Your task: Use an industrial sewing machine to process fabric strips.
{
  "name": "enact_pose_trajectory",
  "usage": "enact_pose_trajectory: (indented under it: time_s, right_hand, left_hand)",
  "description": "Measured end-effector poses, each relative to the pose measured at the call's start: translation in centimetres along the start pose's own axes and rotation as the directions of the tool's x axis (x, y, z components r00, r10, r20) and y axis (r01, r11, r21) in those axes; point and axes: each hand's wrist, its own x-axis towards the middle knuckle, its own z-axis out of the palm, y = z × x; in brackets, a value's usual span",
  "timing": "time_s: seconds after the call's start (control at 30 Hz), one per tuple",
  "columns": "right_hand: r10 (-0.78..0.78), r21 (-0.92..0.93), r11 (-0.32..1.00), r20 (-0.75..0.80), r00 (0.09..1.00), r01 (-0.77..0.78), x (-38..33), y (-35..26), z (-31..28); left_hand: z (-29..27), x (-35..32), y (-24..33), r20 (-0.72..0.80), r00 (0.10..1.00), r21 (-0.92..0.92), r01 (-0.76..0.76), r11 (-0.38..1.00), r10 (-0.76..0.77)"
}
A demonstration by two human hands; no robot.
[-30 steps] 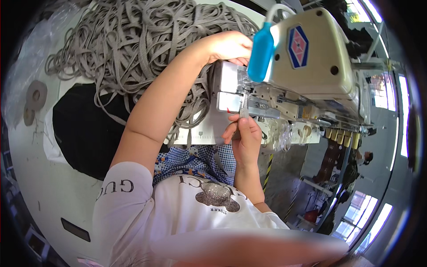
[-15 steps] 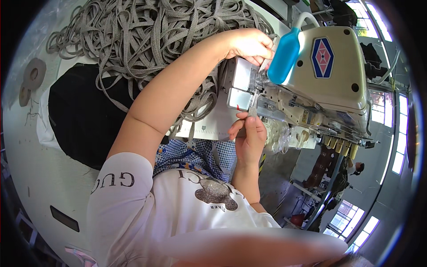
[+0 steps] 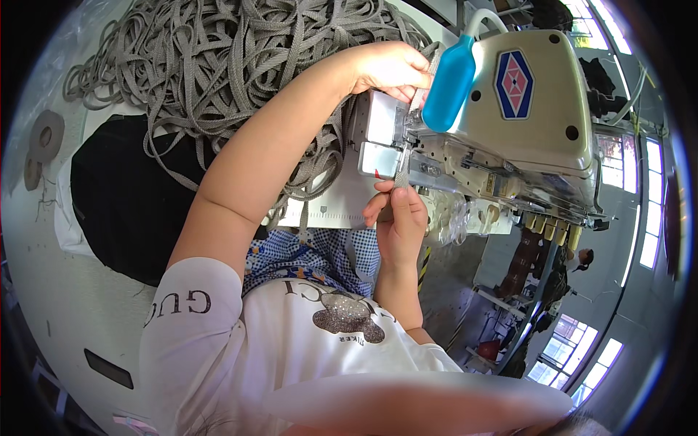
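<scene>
A sewing machine [image 3: 534, 109] with a cream body stands at the right, and a narrow grey woven strap [image 3: 401, 176] runs through its needle area. On the far side of the presser foot, my left hand [image 3: 392, 71] is closed on the strap, its fingertips partly behind a blue capsule-shaped piece [image 3: 448, 86] on a white bent neck. Nearer to me, my right hand [image 3: 400, 219] pinches the same strap between thumb and fingers, just before the metal work plate [image 3: 379, 159]. The needle itself is too small to make out.
A large tangled heap of grey strap [image 3: 240, 65] covers the table's far left. Beside my left arm lies black cloth [image 3: 120, 192]. Two grey rolls [image 3: 46, 136] and a dark flat rectangular object [image 3: 108, 368] are further left. Clear plastic [image 3: 449, 218] hangs under the machine.
The whole view has shifted slightly, so things sit a little further left. Both hands keep their hold on the strap, at about the same places by the machine.
</scene>
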Motion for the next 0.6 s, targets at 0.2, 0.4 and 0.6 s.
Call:
enact_pose_trajectory:
  time_s: [0.2,0.4,0.6]
  right_hand:
    - [-0.008,-0.002,1.0,-0.009,1.0,0.008,0.0,0.0,0.1]
    - [-0.011,0.001,1.0,-0.002,1.0,0.011,0.0,0.1,0.0]
    - [-0.008,0.004,1.0,-0.008,1.0,0.008,0.0,0.1,0.1]
  left_hand:
    - [0.2,-0.5,0.7,0.005,1.0,-0.005,0.016,1.0,-0.016]
    - [0.5,-0.9,1.0,-0.021,1.0,-0.009,-0.003,1.0,0.003]
    - [0.4,-0.8,1.0,-0.02,0.999,-0.034,0.025,0.999,-0.026]
